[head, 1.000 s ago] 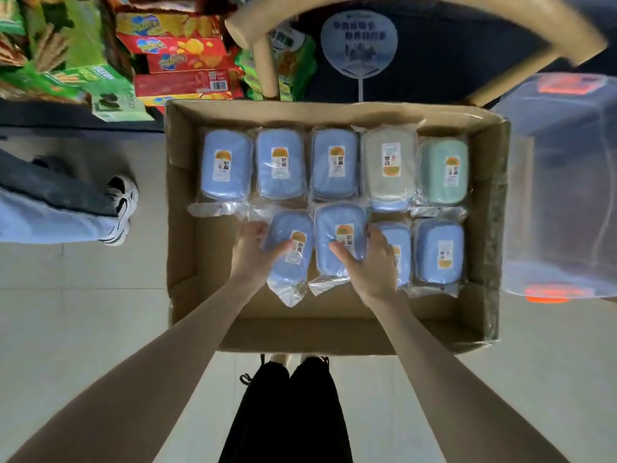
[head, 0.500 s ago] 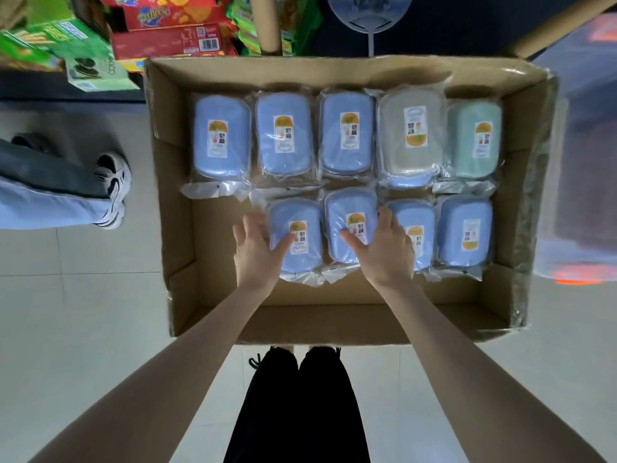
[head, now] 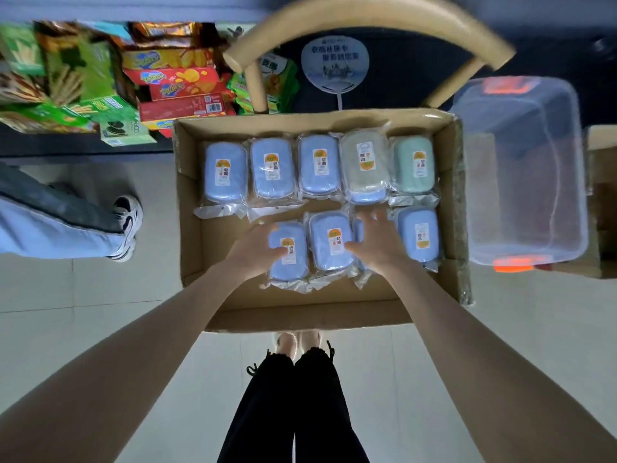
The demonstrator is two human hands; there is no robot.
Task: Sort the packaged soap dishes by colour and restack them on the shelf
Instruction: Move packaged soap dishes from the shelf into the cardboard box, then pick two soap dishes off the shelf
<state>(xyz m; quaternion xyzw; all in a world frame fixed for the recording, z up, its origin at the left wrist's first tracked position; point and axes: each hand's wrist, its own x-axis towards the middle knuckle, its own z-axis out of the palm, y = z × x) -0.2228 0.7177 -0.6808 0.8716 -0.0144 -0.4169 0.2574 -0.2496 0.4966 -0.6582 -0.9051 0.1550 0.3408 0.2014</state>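
Step looks like sorting inside the box (head: 300, 315), at 12 from the person: squaring up the near row of blues. L grip (head: 253, 253) curls on the 9 o'clock edge of the blue pack (head: 295, 267), thumb on its label. R grip (head: 379, 243) lies spread and flat, holding nothing, thumb tip touching the mid pack (head: 329, 252), palm over a 3rd pack (head: 358, 228). Far row, 9 to 3: three blues, then grey pack (head: 365, 162) sitting on another blue, then green pack (head: 412, 165) at the 2 o'clock corner. Next, I'd judge: close the near row up, then lift grey off so colours separate. Film looks slick, so take the body, not the loose seal flap. Hard to tell: 3rd pack mostly hidden by R grip, prob. blue; L fingertips unseen; R grip blurred; whether more lie below the top layer; which shelf is meant, as the snack shelf (head: 50, 145) at 10 is cut off.
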